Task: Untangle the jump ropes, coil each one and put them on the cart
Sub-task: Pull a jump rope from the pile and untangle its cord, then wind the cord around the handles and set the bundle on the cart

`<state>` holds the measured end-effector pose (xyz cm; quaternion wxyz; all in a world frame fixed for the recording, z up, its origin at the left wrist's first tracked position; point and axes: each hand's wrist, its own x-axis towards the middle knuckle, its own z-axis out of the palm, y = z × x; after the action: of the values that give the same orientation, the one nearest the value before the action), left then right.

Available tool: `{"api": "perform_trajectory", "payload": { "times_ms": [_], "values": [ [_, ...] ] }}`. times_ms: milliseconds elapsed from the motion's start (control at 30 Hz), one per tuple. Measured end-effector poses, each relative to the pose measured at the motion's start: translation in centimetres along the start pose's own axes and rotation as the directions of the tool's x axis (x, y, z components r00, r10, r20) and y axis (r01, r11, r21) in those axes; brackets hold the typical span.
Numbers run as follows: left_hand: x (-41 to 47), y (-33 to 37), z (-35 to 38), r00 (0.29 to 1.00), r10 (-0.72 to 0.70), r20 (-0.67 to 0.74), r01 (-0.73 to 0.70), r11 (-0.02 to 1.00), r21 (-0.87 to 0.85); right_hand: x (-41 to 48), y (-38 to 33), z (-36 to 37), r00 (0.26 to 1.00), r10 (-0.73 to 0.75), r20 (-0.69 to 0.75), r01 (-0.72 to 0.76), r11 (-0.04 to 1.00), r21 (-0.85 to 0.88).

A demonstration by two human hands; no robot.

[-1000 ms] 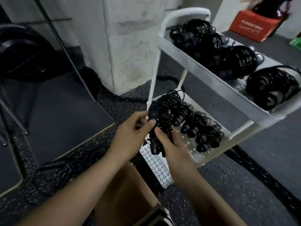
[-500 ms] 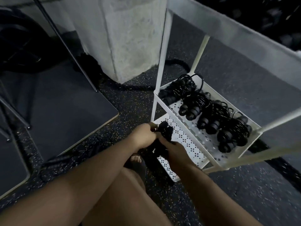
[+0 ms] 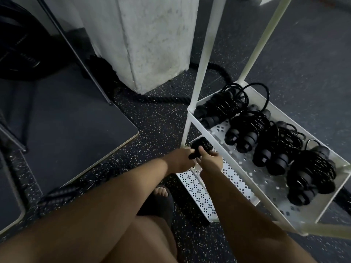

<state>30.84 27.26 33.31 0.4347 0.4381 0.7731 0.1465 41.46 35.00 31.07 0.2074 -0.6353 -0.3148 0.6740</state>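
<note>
A coiled black jump rope [image 3: 201,148] sits at the far left corner of the white cart's bottom shelf [image 3: 197,192], under the middle shelf. My left hand [image 3: 182,160] and my right hand [image 3: 209,161] both grip it, fingers curled round the bundle from either side. The middle shelf [image 3: 237,162] of the cart carries several coiled black jump ropes [image 3: 247,130] lined up side by side, handles toward me.
A concrete pillar [image 3: 152,40] stands behind the cart with a thick black battle rope [image 3: 165,97] around its base. A dark platform [image 3: 62,118] lies at left. My sandalled foot [image 3: 161,198] is beside the cart. More tangled black rope [image 3: 62,192] lies on the speckled floor.
Both hands have carried the coiled rope down from the middle shelf level to the bottom shelf. The view has dropped, so the top shelf has left the frame.
</note>
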Motion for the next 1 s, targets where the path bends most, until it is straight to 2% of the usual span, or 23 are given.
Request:
{"api": "perform_trajectory", "payload": {
  "times_ms": [100,133,200,267,400,467,533,600,700,800,900,1000],
  "values": [
    [-0.5,-1.5,0.0,0.999,0.015,0.045,-0.014,0.999,-0.033,1.4,0.5,1.0,0.994,-0.086,-0.063,0.072,0.975,-0.208],
    [-0.6,-2.2,-0.1,0.998,0.027,0.049,-0.022,0.996,-0.090,2.0,1.0,0.9,0.990,-0.117,-0.080,0.095,0.967,-0.237],
    [-1.4,-3.1,-0.4,0.998,0.035,0.051,-0.030,0.996,-0.088,3.1,1.6,0.0,0.980,-0.167,-0.104,0.133,0.952,-0.275],
    [-2.4,-5.7,-0.6,1.000,0.005,-0.017,-0.006,0.997,-0.083,4.3,2.8,-0.8,0.972,-0.219,-0.090,0.180,0.931,-0.318],
    [-4.8,-12.2,-0.5,0.985,-0.150,-0.084,0.129,0.969,-0.212,2.3,3.5,-1.2,0.942,-0.322,-0.095,0.263,0.883,-0.389],
    [-6.3,-15.9,-0.1,0.950,-0.282,-0.131,0.230,0.920,-0.317,-0.1,4.0,-0.9,0.904,-0.417,-0.088,0.345,0.837,-0.424],
    [-7.6,-19.3,0.3,0.894,-0.416,-0.165,0.296,0.826,-0.480,-1.9,5.0,-0.3,0.840,-0.542,0.018,0.490,0.745,-0.452],
    [-8.7,-22.8,0.9,0.840,-0.514,-0.176,0.314,0.723,-0.615,-2.6,6.7,1.3,0.775,-0.599,0.203,0.609,0.623,-0.491],
    [-9.9,-27.1,2.1,0.795,-0.579,-0.182,0.311,0.647,-0.696,-2.0,9.9,4.4,0.743,-0.522,0.419,0.666,0.517,-0.537],
    [-10.1,-29.9,4.0,0.789,-0.574,-0.218,0.288,0.660,-0.693,0.0,13.6,7.6,0.772,-0.343,0.535,0.635,0.437,-0.636],
    [-9.1,-31.6,5.8,0.795,-0.562,-0.229,0.303,0.695,-0.652,3.1,17.8,10.3,0.722,-0.160,0.673,0.692,0.198,-0.695],
    [-7.4,-32.8,7.6,0.793,-0.572,-0.210,0.356,0.715,-0.601,6.1,21.6,12.5,0.641,0.042,0.766,0.766,-0.088,-0.636]
  ]
}}
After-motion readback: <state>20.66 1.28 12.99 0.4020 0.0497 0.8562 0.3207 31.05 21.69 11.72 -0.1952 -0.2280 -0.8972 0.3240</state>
